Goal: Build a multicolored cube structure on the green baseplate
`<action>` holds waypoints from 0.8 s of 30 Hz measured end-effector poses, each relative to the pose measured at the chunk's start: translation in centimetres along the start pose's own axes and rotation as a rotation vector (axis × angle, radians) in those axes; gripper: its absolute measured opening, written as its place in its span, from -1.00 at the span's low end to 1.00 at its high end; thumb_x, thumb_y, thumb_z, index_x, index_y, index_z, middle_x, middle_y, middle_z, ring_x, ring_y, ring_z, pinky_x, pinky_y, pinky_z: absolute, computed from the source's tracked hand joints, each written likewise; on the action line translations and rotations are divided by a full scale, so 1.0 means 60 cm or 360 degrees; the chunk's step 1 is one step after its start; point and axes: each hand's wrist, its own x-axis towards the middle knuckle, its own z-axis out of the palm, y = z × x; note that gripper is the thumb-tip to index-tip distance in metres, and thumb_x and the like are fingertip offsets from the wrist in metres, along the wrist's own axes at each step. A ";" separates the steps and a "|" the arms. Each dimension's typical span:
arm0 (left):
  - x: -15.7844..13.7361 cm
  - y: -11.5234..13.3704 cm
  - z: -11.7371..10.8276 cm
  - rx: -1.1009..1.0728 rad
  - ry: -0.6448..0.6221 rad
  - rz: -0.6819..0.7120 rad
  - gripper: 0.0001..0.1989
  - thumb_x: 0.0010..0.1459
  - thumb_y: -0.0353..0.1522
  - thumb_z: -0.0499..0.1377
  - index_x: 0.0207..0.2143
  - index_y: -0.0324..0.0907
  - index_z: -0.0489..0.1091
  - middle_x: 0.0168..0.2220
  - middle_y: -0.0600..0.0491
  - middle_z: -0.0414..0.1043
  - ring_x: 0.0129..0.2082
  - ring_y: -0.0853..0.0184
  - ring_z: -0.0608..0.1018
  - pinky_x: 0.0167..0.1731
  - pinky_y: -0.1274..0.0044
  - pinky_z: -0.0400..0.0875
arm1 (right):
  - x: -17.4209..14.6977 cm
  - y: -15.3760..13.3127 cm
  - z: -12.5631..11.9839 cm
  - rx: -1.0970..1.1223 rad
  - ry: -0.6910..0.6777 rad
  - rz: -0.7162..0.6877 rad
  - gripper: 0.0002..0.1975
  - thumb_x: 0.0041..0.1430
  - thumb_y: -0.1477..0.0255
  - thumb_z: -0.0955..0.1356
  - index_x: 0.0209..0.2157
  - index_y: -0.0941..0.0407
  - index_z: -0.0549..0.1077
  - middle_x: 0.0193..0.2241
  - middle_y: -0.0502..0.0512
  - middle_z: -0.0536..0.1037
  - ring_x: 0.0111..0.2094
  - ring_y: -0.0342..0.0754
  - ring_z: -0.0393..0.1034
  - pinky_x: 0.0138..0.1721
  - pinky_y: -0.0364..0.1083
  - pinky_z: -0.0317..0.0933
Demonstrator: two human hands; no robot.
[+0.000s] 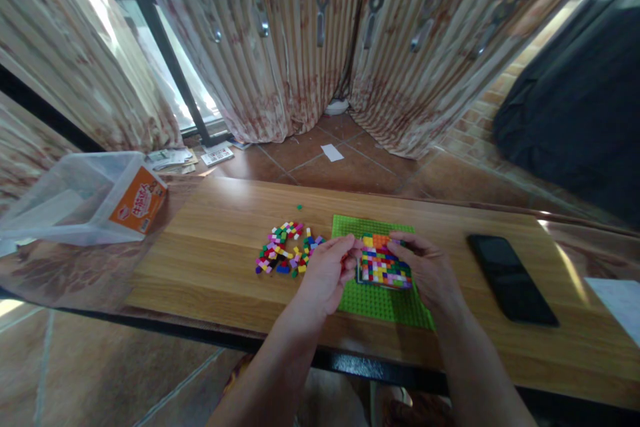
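Note:
A multicoloured toy brick build (383, 267) lies over the green studded baseplate (370, 307). At its left edge is my left hand (327, 273), the fingertips pinched together; a bit of red shows by them, too small to make out. My right hand (425, 263) grips the build's upper right side, thumb and fingers bent over its edge. Left of the baseplate, a loose pile of small toy bricks (283, 248) in many colours spreads over the wooden table (200, 267), partly hidden behind my left hand.
A black phone (510, 280) lies on the right of the table, with white paper (617, 303) beyond it. One green brick (299, 207) sits apart behind the pile. A clear plastic bin (95, 203) with an orange label stands at the left. Curtains (300, 67) hang behind.

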 end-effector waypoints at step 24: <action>-0.002 0.016 0.015 -0.0541 -0.0086 -0.0196 -0.54 0.29 -0.13 -0.02 -0.28 -0.35 0.46 -0.23 -0.19 0.52 -0.21 0.26 0.57 -0.12 0.47 0.43 | -0.024 -0.024 0.007 -0.0544 0.0096 -0.0813 -0.83 0.07 0.26 0.43 -0.30 0.02 0.58 -0.17 0.10 0.57 -0.11 0.04 0.45 -0.01 0.13 0.30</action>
